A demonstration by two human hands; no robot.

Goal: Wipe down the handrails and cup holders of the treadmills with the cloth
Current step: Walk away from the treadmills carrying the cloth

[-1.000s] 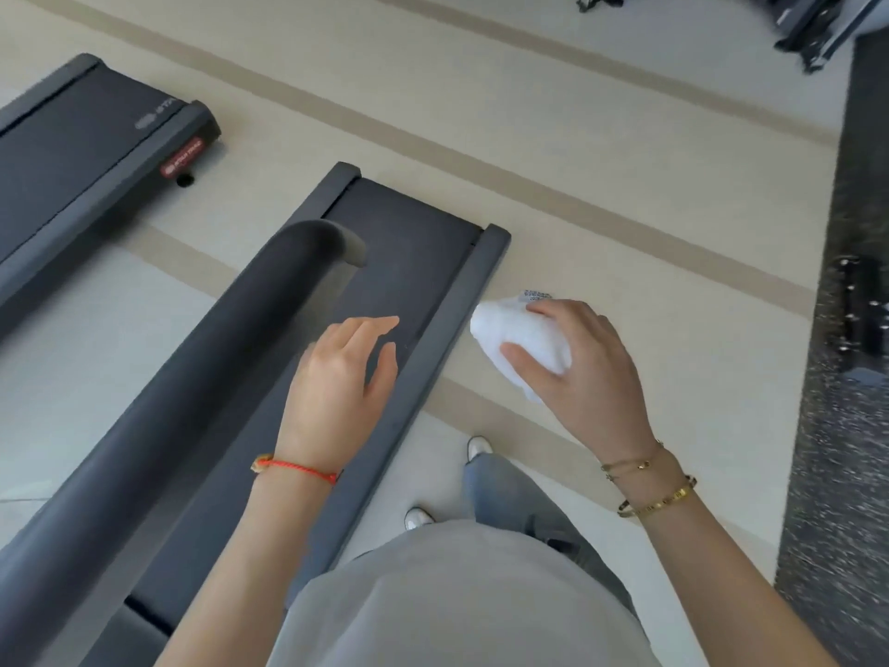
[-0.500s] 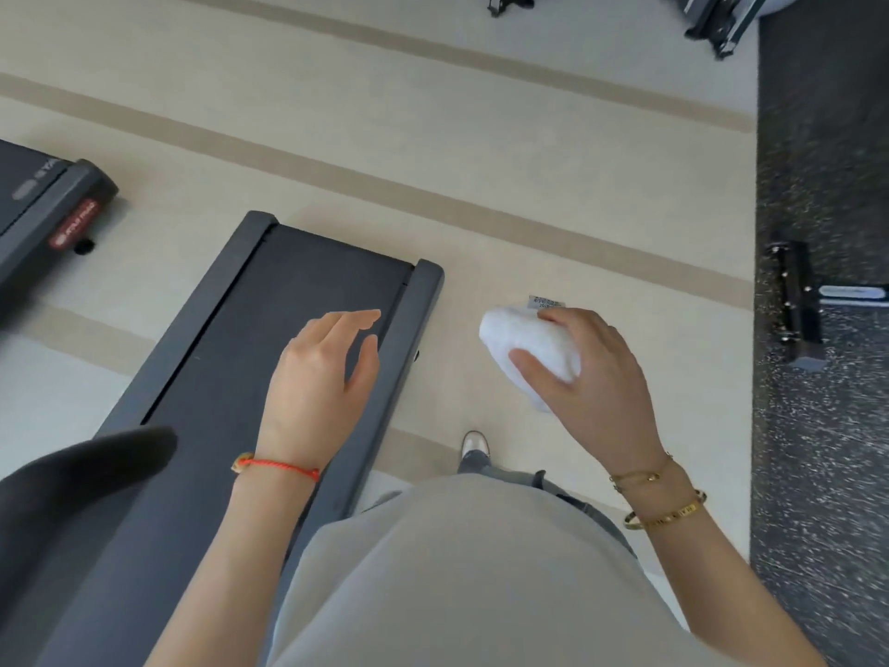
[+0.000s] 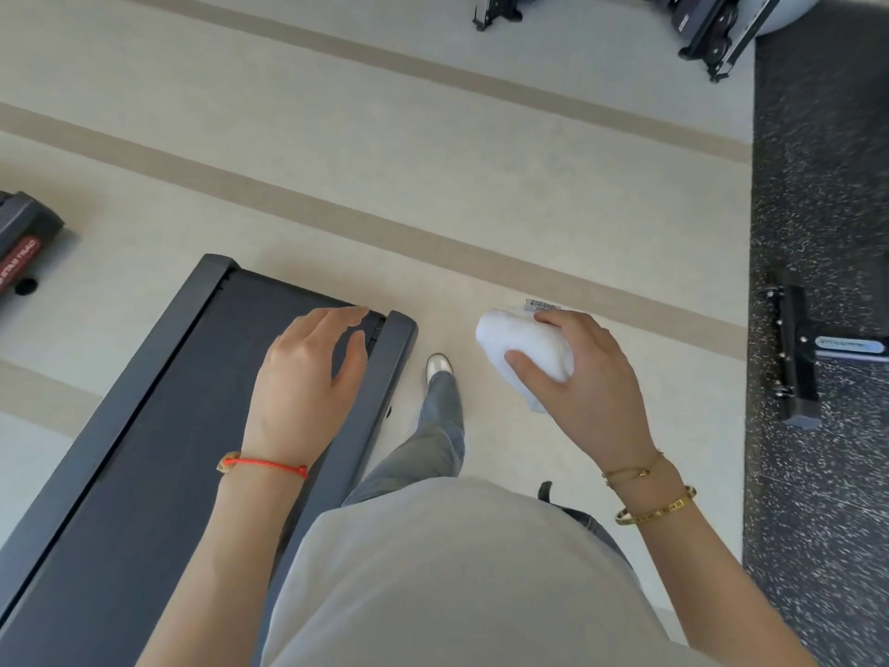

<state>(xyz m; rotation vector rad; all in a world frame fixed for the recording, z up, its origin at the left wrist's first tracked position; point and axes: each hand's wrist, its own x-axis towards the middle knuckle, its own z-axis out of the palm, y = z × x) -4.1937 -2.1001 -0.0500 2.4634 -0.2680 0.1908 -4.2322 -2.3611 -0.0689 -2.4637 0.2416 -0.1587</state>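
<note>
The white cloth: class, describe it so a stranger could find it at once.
Start at the long dark grey treadmill deck on the pale floor, then look right past its end. The crumpled white cloth sits bunched in the right hand, a small printed label at its top edge.

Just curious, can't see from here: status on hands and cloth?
Right hand grips white cloth, off the treadmill. Left hand open, empty, above belt. No handrail in view. Nothing blocking.

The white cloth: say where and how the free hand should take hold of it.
The cloth is bunched in the right hand, whose thumb and fingers wrap its right part. Its rounded left end sticks out bare. The open left hand would probably best come from the left and close round that end.
</note>
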